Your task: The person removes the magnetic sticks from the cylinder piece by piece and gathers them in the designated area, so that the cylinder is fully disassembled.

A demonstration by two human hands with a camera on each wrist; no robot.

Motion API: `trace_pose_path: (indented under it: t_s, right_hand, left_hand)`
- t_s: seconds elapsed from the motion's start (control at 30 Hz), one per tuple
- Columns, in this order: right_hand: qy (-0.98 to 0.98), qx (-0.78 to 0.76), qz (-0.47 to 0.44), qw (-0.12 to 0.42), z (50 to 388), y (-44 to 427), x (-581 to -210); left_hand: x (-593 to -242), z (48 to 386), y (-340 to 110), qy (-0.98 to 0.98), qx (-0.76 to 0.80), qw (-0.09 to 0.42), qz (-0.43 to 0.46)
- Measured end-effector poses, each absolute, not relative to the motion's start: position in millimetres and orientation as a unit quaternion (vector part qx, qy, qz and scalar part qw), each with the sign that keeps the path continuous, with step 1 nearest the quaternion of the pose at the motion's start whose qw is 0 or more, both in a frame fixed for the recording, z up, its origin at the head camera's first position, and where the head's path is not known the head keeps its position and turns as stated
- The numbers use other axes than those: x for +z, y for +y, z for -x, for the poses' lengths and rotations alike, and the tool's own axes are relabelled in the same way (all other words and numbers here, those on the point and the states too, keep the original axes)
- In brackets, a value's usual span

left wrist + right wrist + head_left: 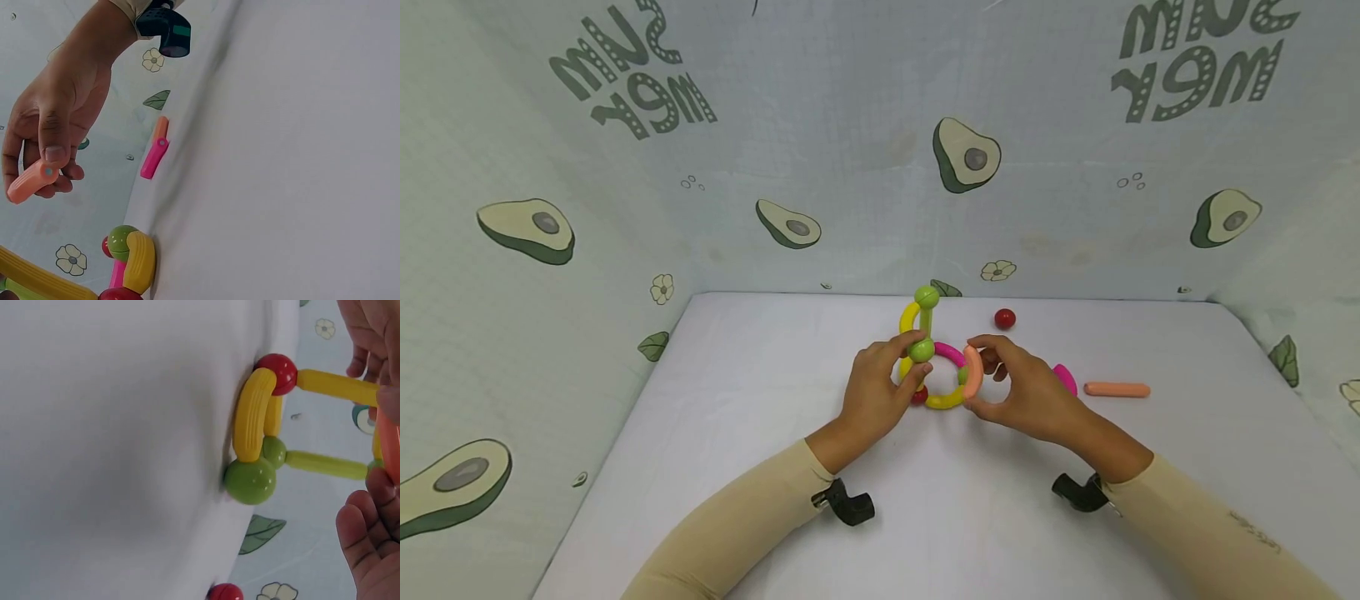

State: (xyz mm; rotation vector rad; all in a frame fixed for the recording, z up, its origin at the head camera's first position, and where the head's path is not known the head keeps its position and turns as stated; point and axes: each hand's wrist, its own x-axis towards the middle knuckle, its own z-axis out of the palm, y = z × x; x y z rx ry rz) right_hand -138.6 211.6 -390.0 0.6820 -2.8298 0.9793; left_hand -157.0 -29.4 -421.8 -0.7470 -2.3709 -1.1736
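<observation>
A partly built frame of toy rods and balls stands on the table. Its base ring has a yellow curved rod (944, 401), a pink curved rod (951, 354) and a red ball (277, 374). A light-green rod (927, 323) reaches up to a green ball (927, 297). My left hand (872, 385) grips the structure at its left side, thumb and fingers around another green ball (921, 350). Between thumb and fingers, my right hand (1033, 392) pinches an orange curved rod (973, 372) close to the ring's right side. Whether that rod touches the structure I cannot tell.
Right of the structure lie a straight orange rod (1117, 389) and a pink rod (1065, 379), partly hidden by the right hand. A loose red ball (1004, 318) sits near the back edge. A printed cloth (865, 150) hangs behind the white table (760, 367).
</observation>
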Motion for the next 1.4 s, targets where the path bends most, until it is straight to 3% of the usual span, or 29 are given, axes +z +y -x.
trace_pose_path:
  t_s: [1.4]
  right_hand:
    - [-0.955, 0.252, -0.155, 0.001, 147.1, 304.3, -415.3]
  left_hand:
    - [-419.0, 156.9, -31.0, -0.855, -0.411, 0.182, 0.259]
